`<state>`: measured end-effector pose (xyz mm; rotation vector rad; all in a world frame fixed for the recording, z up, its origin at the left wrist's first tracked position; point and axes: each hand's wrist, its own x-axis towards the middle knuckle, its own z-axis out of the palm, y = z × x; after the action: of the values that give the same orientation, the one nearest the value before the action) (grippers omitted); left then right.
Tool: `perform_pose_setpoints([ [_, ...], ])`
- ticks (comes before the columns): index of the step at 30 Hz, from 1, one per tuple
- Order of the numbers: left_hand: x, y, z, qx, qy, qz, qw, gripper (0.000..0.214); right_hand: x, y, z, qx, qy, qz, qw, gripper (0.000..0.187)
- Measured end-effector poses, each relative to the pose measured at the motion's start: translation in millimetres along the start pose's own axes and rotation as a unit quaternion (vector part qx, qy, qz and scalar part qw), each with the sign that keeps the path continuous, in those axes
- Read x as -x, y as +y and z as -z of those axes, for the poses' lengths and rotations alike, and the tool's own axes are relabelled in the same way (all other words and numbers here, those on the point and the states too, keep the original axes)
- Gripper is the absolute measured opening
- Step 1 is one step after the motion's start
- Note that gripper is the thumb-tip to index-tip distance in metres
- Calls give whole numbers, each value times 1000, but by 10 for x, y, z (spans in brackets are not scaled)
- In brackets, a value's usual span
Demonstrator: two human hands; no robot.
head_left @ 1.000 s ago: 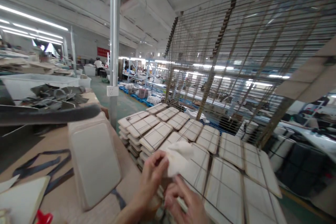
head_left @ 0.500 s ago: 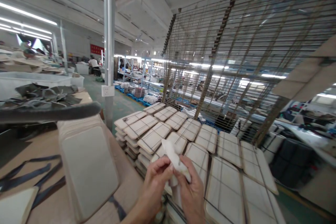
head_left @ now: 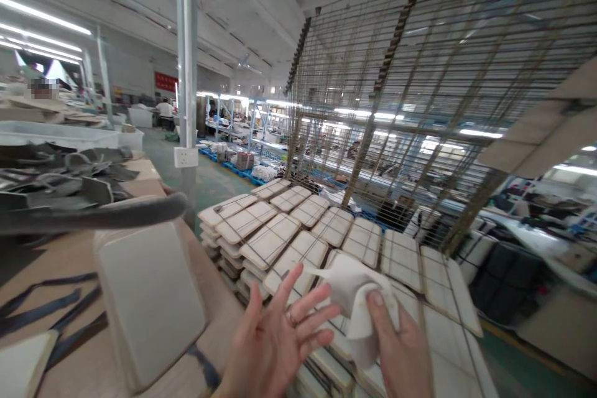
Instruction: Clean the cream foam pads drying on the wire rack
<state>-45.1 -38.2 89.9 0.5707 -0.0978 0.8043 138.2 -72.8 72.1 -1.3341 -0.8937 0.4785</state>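
Head view: right hand pinches a white cloth, thumb pressed on top, fingers closed round it. Cloth is crumpled, soft, off-white, one corner sticking out toward the left hand. Left hand is wide open, fingers spread, palm up, holding nothing; fingertips just beside the cloth, contact unclear. Both hands hover over a wire rack carrying rows of cream rectangular panels, stacked several layers deep. Left of the left hand, a bench with a pale padded panel, dark straps and grey pieces. Beyond the fingers, tilted wire shelves block the view. A steel pillar stands farther back.
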Motion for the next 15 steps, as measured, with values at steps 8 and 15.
perform_pose_setpoints([
  [8,-31,-179,-49,-139,-6,-16,990,95,83,-97,-232,-50,-24,30,998,45],
  [15,50,-198,127,-186,1,-25,982,74,-168,-96,110,6,86,9,996,51],
])
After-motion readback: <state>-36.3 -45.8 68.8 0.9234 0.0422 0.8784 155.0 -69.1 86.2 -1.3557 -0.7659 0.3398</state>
